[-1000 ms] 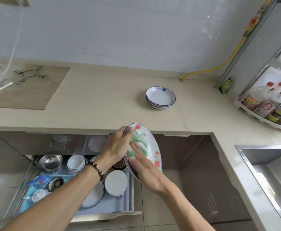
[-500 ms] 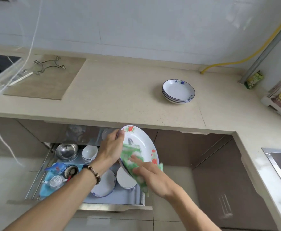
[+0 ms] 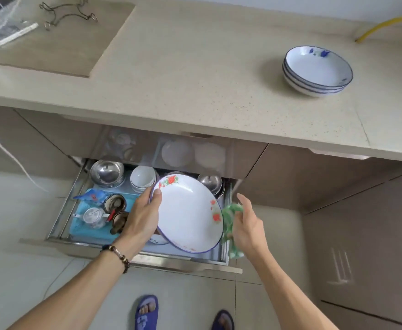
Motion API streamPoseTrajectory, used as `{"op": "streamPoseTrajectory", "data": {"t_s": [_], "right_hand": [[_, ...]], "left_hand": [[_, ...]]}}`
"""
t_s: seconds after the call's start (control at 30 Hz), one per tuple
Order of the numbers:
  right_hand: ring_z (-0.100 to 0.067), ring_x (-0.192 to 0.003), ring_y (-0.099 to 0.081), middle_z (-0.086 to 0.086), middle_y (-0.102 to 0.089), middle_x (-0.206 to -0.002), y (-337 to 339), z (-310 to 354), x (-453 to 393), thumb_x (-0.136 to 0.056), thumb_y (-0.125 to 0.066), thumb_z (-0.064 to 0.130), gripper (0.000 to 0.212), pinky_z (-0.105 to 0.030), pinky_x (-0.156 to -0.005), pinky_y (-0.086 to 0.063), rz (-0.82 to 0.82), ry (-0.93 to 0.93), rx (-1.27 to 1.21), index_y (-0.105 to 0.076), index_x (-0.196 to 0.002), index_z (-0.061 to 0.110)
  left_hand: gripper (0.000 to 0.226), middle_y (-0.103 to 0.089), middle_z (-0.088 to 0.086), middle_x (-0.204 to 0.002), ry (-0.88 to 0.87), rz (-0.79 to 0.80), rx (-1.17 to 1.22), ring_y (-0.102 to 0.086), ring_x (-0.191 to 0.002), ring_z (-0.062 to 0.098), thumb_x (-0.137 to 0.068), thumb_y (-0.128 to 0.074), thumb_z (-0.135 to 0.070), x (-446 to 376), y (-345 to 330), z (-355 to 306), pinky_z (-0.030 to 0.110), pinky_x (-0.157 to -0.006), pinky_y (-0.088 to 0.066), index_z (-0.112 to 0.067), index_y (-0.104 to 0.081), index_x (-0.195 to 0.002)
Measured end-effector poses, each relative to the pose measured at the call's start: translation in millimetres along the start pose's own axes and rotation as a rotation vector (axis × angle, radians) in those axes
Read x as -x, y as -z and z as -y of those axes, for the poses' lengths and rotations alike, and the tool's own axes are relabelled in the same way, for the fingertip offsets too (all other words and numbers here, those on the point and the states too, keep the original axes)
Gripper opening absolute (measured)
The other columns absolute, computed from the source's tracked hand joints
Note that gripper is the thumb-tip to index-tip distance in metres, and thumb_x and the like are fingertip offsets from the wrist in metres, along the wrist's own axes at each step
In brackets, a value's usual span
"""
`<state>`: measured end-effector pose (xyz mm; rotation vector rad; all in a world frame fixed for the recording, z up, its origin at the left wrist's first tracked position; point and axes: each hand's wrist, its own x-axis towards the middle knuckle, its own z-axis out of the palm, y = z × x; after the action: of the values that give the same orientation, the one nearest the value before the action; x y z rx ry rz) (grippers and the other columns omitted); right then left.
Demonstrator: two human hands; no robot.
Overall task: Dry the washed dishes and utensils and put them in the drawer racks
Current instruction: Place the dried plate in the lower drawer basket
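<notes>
Two hands share the work here, each with its own job. The left hand [image 3: 145, 216] grips the plate [image 3: 187, 214] at its upper-left rim, thumb over the edge and fingers beneath, so that the plate hangs tilted over the open drawer [image 3: 133, 254] with its face turned up toward the camera; one hand on the rim seems enough because the plate is shallow and light-looking, and it leaves the face bare. The right hand [image 3: 248, 226] is just beside the plate's right edge, apart from it, with the green cloth [image 3: 231, 231] bunched in its curled lower fingers while the forefinger sticks up; held off to the side like that, the cloth is out of the way of the plate's path down. Judging by this, the wiping of this plate looks finished and the step in hand is setting it into the rack. Below it the drawer already holds steel bowls [image 3: 106, 173], a stack of small white bowls [image 3: 143, 178], a blue tray [image 3: 89, 225] with a small teapot and cups, and another plate partly hidden under the held one, so the free spot appears to be at the right front. Three or so blue-rimmed dishes [image 3: 318, 70] wait stacked on the counter [image 3: 183, 75], likely next for drying.
</notes>
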<state>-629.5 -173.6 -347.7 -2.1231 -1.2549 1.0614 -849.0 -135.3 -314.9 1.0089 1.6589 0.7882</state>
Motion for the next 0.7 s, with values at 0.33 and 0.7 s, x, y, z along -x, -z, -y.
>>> {"op": "streamPoseTrajectory", "data": {"t_s": [0.33,0.7], "right_hand": [[-0.019,-0.068,-0.052,-0.007,-0.057,-0.072,-155.7,-36.6,-72.7,-0.067,-0.060,0.040,0.040,-0.033,-0.066,-0.040,0.435,-0.343,-0.005,-0.063,-0.076,0.000],[-0.023,-0.091,-0.055,-0.008,-0.057,-0.099,-296.9,-98.5,-129.6,-0.098,-0.056,0.027,0.033,-0.029,-0.078,-0.042,0.402,-0.444,0.226,-0.064,-0.119,0.002]], "left_hand": [[0.031,-0.068,0.003,-0.109,0.261,0.117,-0.131,-0.064,-0.103,0.029,-0.073,-0.065,-0.036,-115.8,48.0,138.3,0.056,-0.093,-0.054,-0.028,-0.059,-0.103],[0.029,-0.070,0.009,-0.094,0.273,0.387,-0.720,-0.066,-0.085,0.026,-0.072,-0.070,-0.003,-231.4,61.1,266.9,0.032,-0.063,-0.056,-0.007,-0.066,-0.101]]}}
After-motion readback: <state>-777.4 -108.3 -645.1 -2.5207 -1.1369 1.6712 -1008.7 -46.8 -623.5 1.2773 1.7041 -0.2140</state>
